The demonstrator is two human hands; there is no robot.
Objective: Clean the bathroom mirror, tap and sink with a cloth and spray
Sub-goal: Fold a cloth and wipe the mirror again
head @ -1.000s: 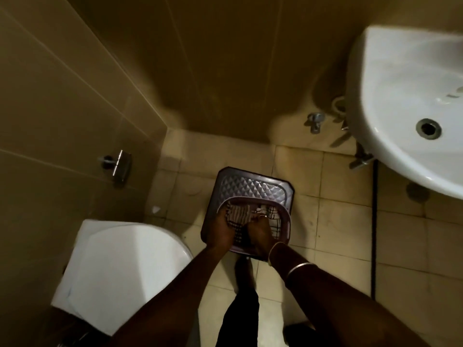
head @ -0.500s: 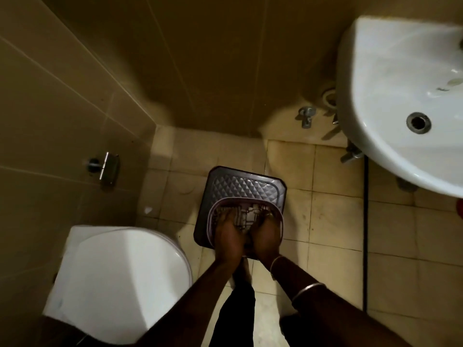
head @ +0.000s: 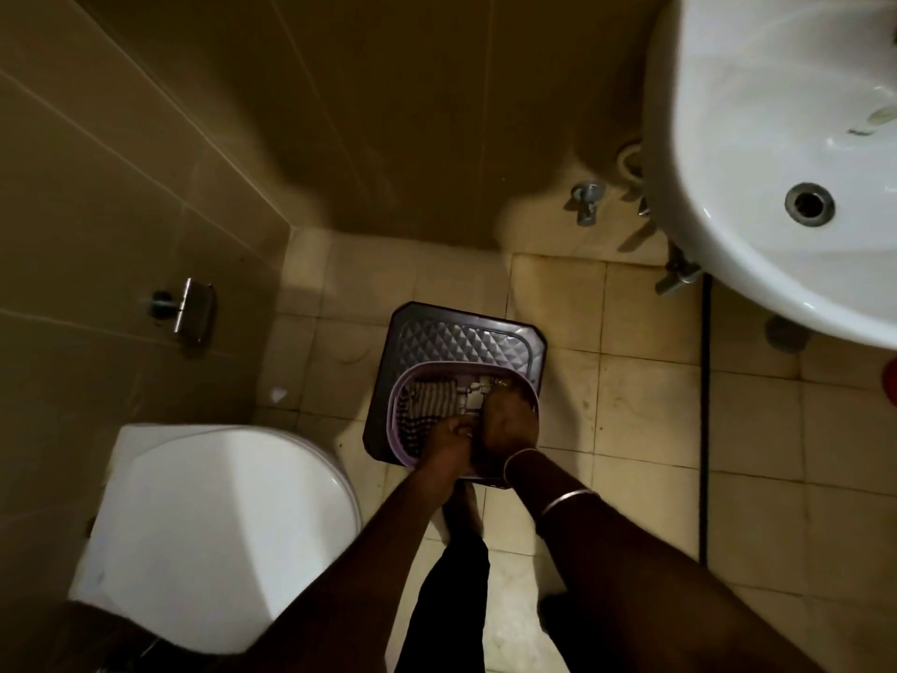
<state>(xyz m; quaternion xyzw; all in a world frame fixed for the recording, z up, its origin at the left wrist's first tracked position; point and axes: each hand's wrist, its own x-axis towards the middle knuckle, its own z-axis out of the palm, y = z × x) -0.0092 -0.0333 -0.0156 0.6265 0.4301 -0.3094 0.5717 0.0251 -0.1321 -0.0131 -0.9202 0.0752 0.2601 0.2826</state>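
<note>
A checked cloth lies in a lilac basin that stands on a dark quilted stool on the floor. Both my hands are down in the basin. My left hand grips the cloth at its near edge. My right hand lies close beside the left one over a bunched part of the cloth; its fingers are hidden, so its grip is unclear. The white sink hangs at the upper right, with its drain showing. No tap, mirror or spray bottle is in view.
A white toilet with its lid down fills the lower left. A metal fitting sticks out of the left wall. Pipe valves sit under the sink by the back wall. A red object shows at the right edge.
My hands have shifted to the right side of the basin and drawn together, uncovering the cloth's left part. The view has moved closer to the sink.
</note>
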